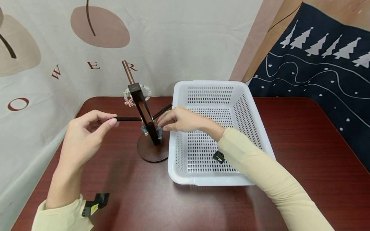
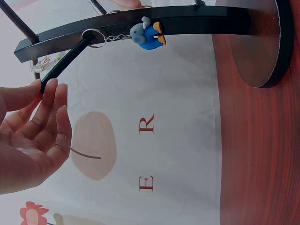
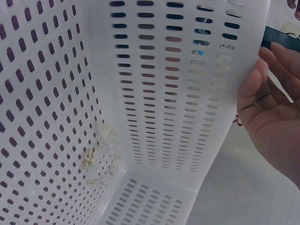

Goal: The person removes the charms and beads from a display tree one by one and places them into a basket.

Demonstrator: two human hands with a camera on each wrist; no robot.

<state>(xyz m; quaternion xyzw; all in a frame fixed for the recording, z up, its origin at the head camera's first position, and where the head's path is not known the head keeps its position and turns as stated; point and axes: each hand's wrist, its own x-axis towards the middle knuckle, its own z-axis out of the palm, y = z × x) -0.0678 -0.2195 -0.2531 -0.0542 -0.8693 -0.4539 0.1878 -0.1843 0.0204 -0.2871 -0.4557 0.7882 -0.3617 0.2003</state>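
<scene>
A dark wooden display stand (image 1: 147, 123) with a round base (image 1: 153, 154) and side pegs stands left of a white basket (image 1: 180, 178). My left hand (image 1: 88, 134) pinches the outer end of the left peg (image 1: 128, 119) between thumb and fingers. A keychain with a blue figure (image 2: 149, 36) hangs by its ring (image 2: 94, 38) on that peg, close to the post. My right hand (image 1: 182, 119) is at the right peg (image 1: 163, 110), beside another bluish keychain (image 1: 159, 132). Whether its fingertips grip the keychain is hidden. A clear-bead bracelet (image 1: 146, 88) hangs higher on the stand.
Inside the slotted basket lies another clear-bead bracelet (image 3: 105, 157), seen in the right wrist view. The basket's left rim stands close against the stand's base, under my right forearm. A pale printed cloth (image 1: 179, 41) and a dark one (image 1: 315, 64) hang behind the reddish table (image 1: 202, 208).
</scene>
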